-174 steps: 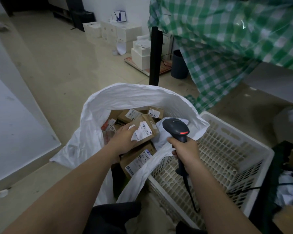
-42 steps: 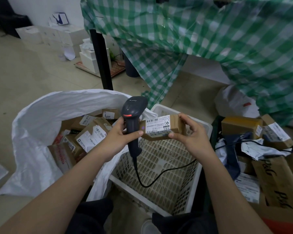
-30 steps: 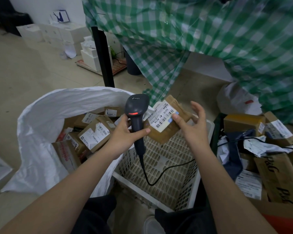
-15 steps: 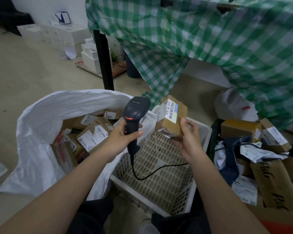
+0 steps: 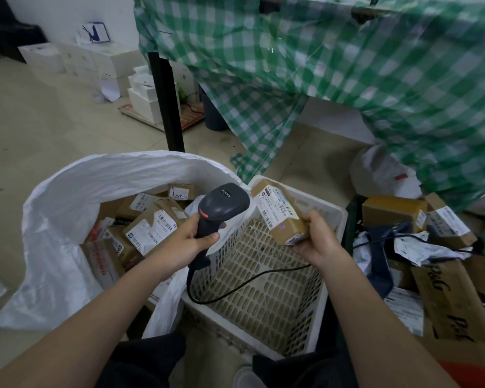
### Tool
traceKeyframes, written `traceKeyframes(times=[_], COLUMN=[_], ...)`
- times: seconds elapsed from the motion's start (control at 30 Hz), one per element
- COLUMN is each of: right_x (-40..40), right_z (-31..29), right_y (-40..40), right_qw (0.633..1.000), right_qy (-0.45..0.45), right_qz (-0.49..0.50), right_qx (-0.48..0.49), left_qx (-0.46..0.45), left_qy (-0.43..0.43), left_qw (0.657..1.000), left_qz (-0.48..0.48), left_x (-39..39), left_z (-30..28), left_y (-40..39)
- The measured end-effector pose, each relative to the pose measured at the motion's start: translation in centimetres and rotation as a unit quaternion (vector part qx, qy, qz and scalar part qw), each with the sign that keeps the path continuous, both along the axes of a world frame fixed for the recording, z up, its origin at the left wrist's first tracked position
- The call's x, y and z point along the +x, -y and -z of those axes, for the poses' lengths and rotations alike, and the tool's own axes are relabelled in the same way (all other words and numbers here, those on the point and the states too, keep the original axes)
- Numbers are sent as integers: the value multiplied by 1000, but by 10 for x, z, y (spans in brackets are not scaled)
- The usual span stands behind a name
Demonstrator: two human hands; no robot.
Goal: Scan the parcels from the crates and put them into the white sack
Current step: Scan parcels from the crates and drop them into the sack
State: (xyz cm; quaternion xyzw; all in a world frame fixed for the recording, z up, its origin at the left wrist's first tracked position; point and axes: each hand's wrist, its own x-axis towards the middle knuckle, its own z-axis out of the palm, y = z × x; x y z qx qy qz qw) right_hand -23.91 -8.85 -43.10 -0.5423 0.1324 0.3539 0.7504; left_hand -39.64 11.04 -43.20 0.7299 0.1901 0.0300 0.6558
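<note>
My left hand (image 5: 188, 242) grips the handle of a dark barcode scanner (image 5: 219, 208), its head turned toward a brown cardboard parcel (image 5: 280, 211). My right hand (image 5: 317, 239) holds that parcel by its near end, above the white crate (image 5: 263, 289), with the white label facing up and left. A small violet light spot shows on the parcel's side. The white sack (image 5: 76, 219) stands open at the left with several labelled brown parcels inside. The scanner's black cable (image 5: 249, 281) loops across the crate.
A pile of brown boxes and crumpled mailers (image 5: 420, 233) lies at the right, beside a dark green crate edge (image 5: 350, 225). A green checked cloth (image 5: 347, 79) hangs over a table with a black leg (image 5: 165, 99). White boxes (image 5: 109, 63) stand far left.
My right hand has tipped the parcel from upright to slanting, label now toward the scanner. The scanner in my left hand has stayed almost in place.
</note>
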Motion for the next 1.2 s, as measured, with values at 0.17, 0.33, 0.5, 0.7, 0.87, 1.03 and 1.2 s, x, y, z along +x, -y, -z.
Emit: traceKeyframes(times=[0.17, 0.33, 0.5, 0.7, 0.87, 1.03, 1.2], right_x=[5, 5, 6, 7, 10, 12, 13], right_z=[6, 2, 2, 8, 10, 13, 12], right_y=[3, 4, 6, 5, 4, 8, 9], right_qw=[993, 981, 979, 981, 981, 980, 980], right_qy=[105, 164, 166, 151, 143, 139, 138], right_qz=[53, 84, 108, 118, 127, 139, 145], right_qx=[-33, -65, -54, -41, -38, -35, -23], left_qx=[3, 33, 35, 78, 80, 84, 99], left_qy=[2, -1, -20, -25, -35, -44, -45], left_qw=[1000, 999, 999, 993, 991, 990, 987], left_qz=[-12, 2, 21, 84, 105, 108, 114], left_x=[-1, -2, -2, 3, 6, 7, 7], left_z=[0, 2, 2, -3, -4, 1, 2], left_y=[-6, -8, -6, 7, 8, 7, 7])
